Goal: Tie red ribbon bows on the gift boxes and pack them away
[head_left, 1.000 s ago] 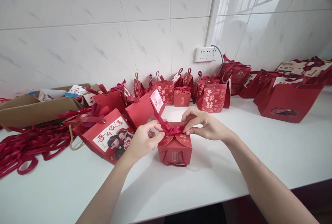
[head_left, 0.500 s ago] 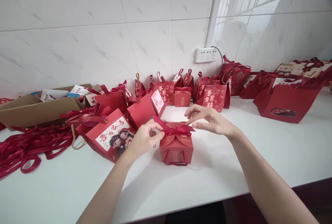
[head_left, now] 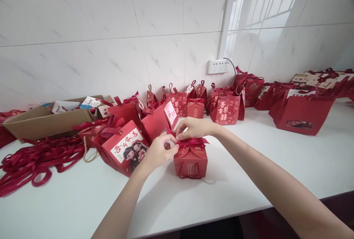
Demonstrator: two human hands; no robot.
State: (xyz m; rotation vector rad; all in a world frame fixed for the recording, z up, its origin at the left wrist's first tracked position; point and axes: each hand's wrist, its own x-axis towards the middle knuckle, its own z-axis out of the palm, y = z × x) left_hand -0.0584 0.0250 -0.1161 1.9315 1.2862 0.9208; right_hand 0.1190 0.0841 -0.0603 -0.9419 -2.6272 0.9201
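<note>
A small red gift box with overlapping petal flaps and a twisted cord handle stands upright on the white table. Across its top lies a red ribbon tied in a bow. My left hand pinches the ribbon's left end at the box's top left corner. Over the same corner, my right hand reaches across from behind the bow, its fingertips closed on the ribbon beside my left fingers. Part of the ribbon is hidden behind the fingers.
Left of my hands lean red gift bags, one with a cartoon couple. A heap of loose red ribbons lies before an open cardboard box. Several small red bags line the wall. A larger bag stands right.
My right hand has moved left from the bow's right side and closed on the ribbon's left end. My left hand keeps its pinch there. The view has tilted slightly up.
</note>
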